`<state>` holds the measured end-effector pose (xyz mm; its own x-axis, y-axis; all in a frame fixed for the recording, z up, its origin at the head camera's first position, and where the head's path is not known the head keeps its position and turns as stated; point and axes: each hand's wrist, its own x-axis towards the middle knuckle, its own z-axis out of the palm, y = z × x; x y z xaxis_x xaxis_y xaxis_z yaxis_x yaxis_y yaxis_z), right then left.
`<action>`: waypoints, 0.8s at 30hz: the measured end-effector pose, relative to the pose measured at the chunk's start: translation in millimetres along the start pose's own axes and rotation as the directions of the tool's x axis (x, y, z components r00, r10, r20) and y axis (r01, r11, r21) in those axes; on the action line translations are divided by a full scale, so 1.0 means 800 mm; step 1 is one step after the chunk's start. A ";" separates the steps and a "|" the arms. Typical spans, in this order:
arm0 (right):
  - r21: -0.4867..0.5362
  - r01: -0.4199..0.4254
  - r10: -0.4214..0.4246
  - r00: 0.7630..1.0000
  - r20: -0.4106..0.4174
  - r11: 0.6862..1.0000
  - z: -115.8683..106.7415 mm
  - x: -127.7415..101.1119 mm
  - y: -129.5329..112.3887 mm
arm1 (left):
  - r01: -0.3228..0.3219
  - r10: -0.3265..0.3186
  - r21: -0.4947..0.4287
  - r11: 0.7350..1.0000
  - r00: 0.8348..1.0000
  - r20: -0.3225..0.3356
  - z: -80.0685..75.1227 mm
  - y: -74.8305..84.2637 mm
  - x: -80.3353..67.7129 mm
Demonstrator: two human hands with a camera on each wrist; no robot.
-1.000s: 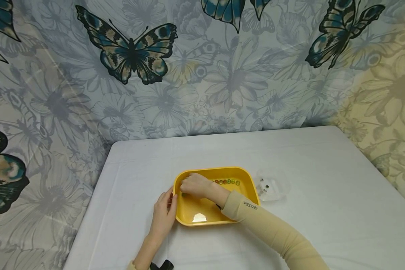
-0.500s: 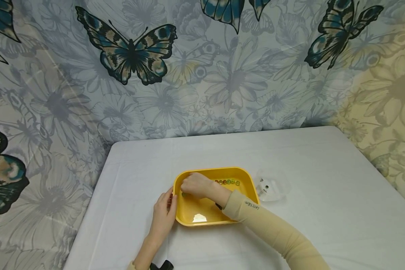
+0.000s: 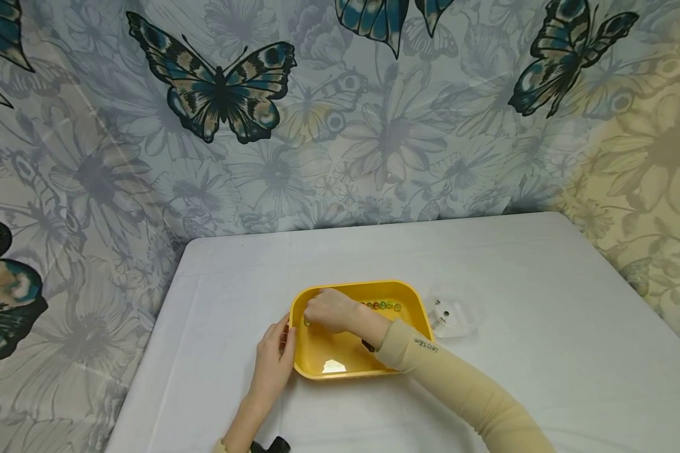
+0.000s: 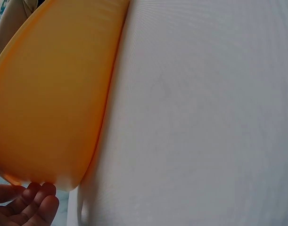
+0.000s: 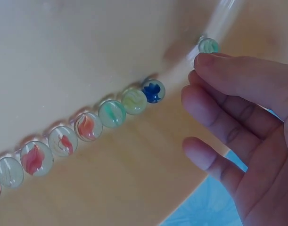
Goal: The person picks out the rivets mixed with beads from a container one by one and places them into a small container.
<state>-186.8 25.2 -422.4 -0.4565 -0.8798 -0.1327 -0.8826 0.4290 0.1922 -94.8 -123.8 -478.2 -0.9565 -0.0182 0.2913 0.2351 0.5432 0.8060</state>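
Right hand (image 5: 238,136), fingers loosely apart, holds nothing beside a stray marble (image 5: 209,45) (small, hard, slick; pinch it across); left hand (image 3: 274,362), fingers relaxed, steadies the tray (image 3: 340,358) on the counter (image 3: 544,302)

Small dark lettering stands on the cuff of the beige sleeve (image 3: 416,345), lower middle of the head view; too small to read.

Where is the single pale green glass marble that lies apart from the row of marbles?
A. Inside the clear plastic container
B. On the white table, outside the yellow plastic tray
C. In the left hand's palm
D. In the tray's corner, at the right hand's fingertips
D: the right wrist view shows the pale green glass marble inside the yellow plastic tray, just beyond the fingertips of the right hand, apart from the row of marbles.
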 end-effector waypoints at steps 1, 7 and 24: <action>-0.003 0.001 -0.001 1.000 -0.005 1.000 0.000 -0.001 0.000 | 0.003 -0.003 0.000 1.000 1.000 0.003 0.000 0.000 0.000; 0.002 -0.002 0.002 1.000 -0.018 1.000 -0.002 -0.007 0.002 | 0.016 -0.016 0.003 1.000 1.000 0.014 0.001 -0.001 0.000; -0.001 -0.048 0.048 0.999 0.019 0.999 -0.010 -0.028 0.007 | 0.034 -0.034 0.013 0.999 0.999 0.019 0.001 0.000 0.000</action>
<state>-180.3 45.8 -410.7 -0.5001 -0.8543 -0.1417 -0.8597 0.4702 0.1996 -95.0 -123.0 -478.3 -0.9670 -0.0205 0.2540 0.2005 0.5535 0.8084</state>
